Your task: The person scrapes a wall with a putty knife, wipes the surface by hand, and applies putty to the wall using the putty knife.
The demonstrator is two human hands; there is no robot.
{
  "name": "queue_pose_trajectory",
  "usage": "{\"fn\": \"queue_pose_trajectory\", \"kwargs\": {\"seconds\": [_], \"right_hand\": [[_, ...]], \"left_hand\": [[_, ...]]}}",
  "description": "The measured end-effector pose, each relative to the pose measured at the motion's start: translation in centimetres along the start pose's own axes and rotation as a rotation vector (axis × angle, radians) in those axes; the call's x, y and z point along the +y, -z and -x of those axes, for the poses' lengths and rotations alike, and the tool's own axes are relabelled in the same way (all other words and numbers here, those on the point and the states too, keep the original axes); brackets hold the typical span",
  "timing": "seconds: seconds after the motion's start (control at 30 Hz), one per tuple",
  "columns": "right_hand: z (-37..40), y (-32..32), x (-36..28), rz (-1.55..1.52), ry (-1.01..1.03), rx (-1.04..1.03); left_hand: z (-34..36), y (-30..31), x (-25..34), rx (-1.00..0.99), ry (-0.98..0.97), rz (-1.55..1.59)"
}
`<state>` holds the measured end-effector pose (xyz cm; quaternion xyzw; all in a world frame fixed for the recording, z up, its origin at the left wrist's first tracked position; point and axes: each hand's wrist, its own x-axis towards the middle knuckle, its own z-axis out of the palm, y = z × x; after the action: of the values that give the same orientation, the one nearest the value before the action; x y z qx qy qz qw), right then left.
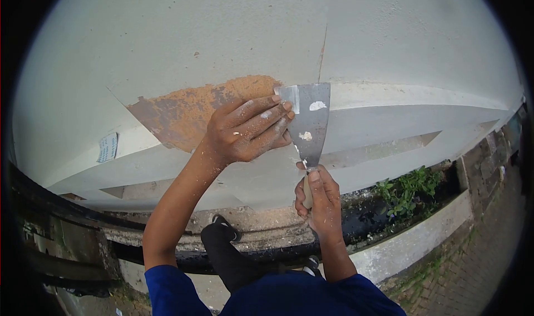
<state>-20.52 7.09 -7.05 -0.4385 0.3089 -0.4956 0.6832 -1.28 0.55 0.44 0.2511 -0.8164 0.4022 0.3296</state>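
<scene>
My right hand point(320, 198) is wrapped round the pale handle point(307, 191) of a putty knife. The knife's wide grey blade point(314, 124) points up in front of the wall, with white filler smeared on it in spots. My left hand point(250, 128) is closed, its fingers together at the blade's upper left edge and dusted with white. At those fingertips a flat grey piece point(290, 98), lighter and streaked, overlaps the blade. My left thumb is mostly hidden behind the fingers.
The off-white wall point(222, 32) has a bare orange-brown patch point(183, 107) and a thin crack point(321, 52). A paper label point(108, 147) is on the left. Below are a ledge, a dark drain channel with a green plant point(409, 191), a low concrete edge point(411, 238) and brick paving point(467, 266).
</scene>
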Motion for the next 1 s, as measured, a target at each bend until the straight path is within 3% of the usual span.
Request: {"fn": "queue_pose_trajectory", "kwargs": {"seconds": [0.13, 0.23, 0.33, 0.43, 0.53, 0.7, 0.8, 1.0], "right_hand": [[-0.3, -0.3, -0.6, -0.014, 0.022, 0.002], [0.1, -0.1, 0.4, -0.031, 0.015, 0.002], [-0.3, -0.4, -0.5, 0.01, 0.028, 0.005], [-0.3, -0.3, -0.7, 0.001, 0.028, 0.023], [0.5, 0.6, 1.0, -0.006, -0.022, 0.033], [0.0, 0.0, -1.0, 0.014, 0.029, 0.024], [1.0, 0.6, 1.1, -0.031, -0.028, 0.047], [0.2, 0.5, -0.5, 0.018, -0.018, 0.067]], "left_hand": [[-0.9, 0.4, 0.0, 0.039, 0.052, -0.001], [-0.3, 0.2, 0.4, -0.039, 0.005, 0.039], [-0.8, 0.3, -0.3, 0.051, 0.04, -0.031], [-1.0, 0.2, 0.3, 0.029, 0.078, 0.0], [0.9, -0.7, 1.5, -0.076, -0.013, 0.054], [-1.0, -0.2, 0.1, 0.056, 0.016, 0.014], [0.1, -0.8, 1.1, -0.034, -0.015, 0.081], [-0.4, -0.8, 0.7, 0.031, 0.01, -0.004]]}}
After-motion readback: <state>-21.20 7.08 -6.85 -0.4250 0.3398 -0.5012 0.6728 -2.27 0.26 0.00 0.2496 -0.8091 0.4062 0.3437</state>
